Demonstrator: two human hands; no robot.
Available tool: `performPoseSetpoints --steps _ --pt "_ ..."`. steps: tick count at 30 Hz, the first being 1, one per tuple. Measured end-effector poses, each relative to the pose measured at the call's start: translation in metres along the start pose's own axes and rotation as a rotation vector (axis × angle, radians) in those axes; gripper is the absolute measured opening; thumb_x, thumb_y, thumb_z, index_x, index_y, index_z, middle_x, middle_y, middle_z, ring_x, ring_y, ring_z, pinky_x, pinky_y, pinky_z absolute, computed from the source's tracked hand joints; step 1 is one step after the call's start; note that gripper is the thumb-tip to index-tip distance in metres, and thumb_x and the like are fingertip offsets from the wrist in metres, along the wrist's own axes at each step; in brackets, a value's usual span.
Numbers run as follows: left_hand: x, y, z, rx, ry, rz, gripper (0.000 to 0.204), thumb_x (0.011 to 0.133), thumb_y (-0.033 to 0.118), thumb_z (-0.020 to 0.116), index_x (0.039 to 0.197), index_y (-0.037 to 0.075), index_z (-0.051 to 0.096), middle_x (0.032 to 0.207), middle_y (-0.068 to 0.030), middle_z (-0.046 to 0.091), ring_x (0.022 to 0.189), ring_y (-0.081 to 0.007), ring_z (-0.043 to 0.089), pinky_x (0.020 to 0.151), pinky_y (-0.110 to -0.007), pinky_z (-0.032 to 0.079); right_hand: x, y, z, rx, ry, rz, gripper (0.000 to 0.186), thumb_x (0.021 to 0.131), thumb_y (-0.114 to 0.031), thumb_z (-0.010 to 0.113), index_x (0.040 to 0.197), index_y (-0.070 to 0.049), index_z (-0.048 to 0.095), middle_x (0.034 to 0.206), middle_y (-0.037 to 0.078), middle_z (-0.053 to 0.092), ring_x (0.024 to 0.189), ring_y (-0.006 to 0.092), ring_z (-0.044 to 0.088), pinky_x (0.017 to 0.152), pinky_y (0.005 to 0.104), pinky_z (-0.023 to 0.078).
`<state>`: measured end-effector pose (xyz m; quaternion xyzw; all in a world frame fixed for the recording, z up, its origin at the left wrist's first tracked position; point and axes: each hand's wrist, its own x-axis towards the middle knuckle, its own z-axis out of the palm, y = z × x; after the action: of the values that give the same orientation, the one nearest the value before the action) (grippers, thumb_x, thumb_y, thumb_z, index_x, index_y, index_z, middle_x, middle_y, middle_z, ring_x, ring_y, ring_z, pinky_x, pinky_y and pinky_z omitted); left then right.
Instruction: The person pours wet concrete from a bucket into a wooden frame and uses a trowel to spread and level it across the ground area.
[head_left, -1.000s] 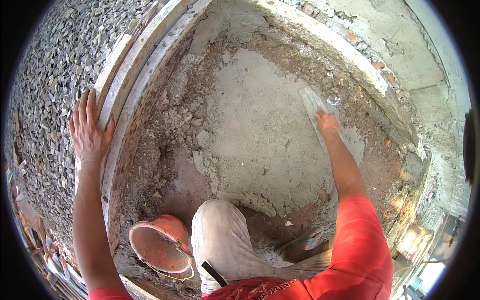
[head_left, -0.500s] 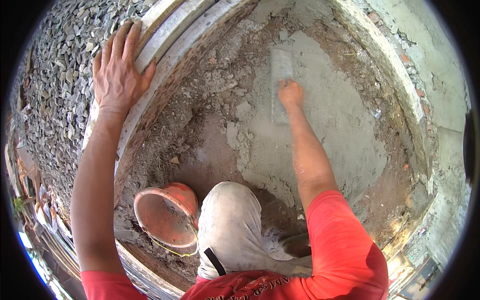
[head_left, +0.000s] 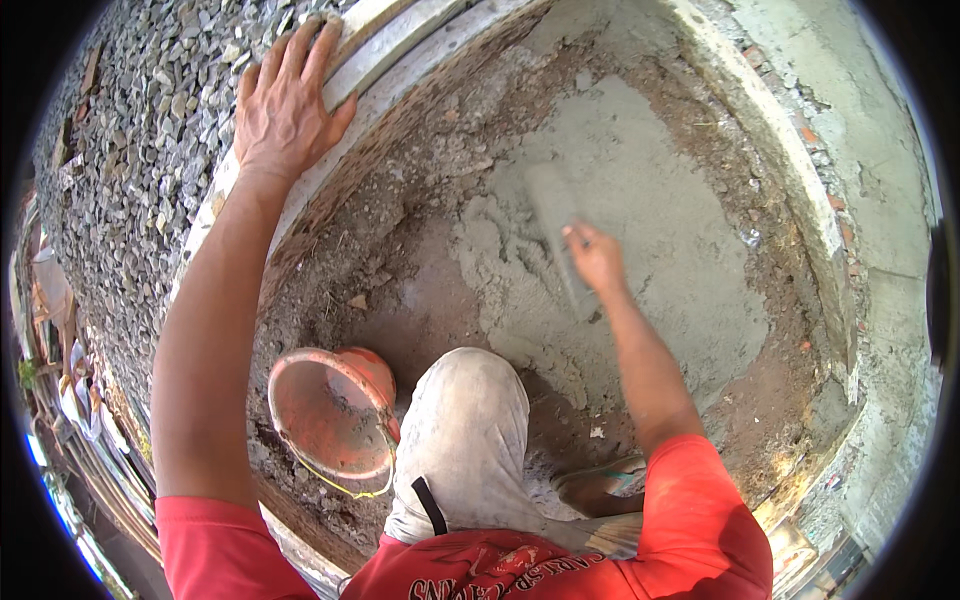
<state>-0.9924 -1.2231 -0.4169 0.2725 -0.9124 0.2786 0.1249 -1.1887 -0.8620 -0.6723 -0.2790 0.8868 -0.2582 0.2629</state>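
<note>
My right hand [head_left: 597,257] is closed round the handle of a plastering trowel [head_left: 553,205], a long flat grey blade smeared by motion. The blade lies on a patch of wet grey mortar [head_left: 680,220] spread over the dirt, with a rougher, lumpy edge on its left side. My left hand [head_left: 287,115] rests palm down on top of the pale low wall [head_left: 400,75], fingers stretched forward and thumb out to the side, holding nothing.
Grey gravel [head_left: 150,150] is heaped beyond the wall at left. An orange bucket [head_left: 372,368] with a yellow cord lies tilted beside my knee [head_left: 465,420]. Rough dirt [head_left: 400,290] surrounds the mortar. A curved concrete edge [head_left: 790,170] bounds the right side.
My right hand has drawn the trowel nearer to me, and the blade has turned so its far end points more to the left. In the picture my left hand sits slightly further right and up.
</note>
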Motion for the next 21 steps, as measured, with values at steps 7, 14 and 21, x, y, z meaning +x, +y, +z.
performPoseSetpoints --steps 7,14,21 --pt "0.000 0.023 -0.018 -0.091 0.052 -0.013 0.086 0.074 0.035 0.080 0.148 0.009 0.046 0.149 -0.0150 0.049 0.137 -0.0335 0.046 0.112 -0.049 0.039 -0.047 -0.020 0.069 -0.064 -0.098 0.056 0.052 0.100 -0.041 0.057 0.138 -0.006 0.063 0.087 0.026 0.072 0.083 0.0396 0.073 0.078 0.0489 0.058" --pt "0.002 0.004 0.008 0.026 0.111 0.042 0.076 0.092 0.055 0.065 0.157 0.029 0.036 0.153 -0.0021 0.049 0.138 -0.0261 0.050 0.112 -0.048 0.042 -0.143 -0.097 0.181 -0.041 -0.414 -0.137 0.058 0.101 -0.039 0.057 0.147 -0.005 0.052 0.097 0.025 0.072 0.092 0.0436 0.071 0.080 0.0537 0.057" --pt "-0.009 -0.011 0.020 0.023 0.139 0.067 0.077 0.093 0.062 0.061 0.159 0.031 0.034 0.155 -0.0012 0.047 0.139 -0.0275 0.050 0.112 -0.049 0.044 -0.155 -0.046 0.044 0.092 -0.340 0.001 0.052 0.099 -0.052 0.059 0.138 -0.018 0.065 0.130 0.019 0.068 0.119 0.0384 0.065 0.104 0.0467 0.051"
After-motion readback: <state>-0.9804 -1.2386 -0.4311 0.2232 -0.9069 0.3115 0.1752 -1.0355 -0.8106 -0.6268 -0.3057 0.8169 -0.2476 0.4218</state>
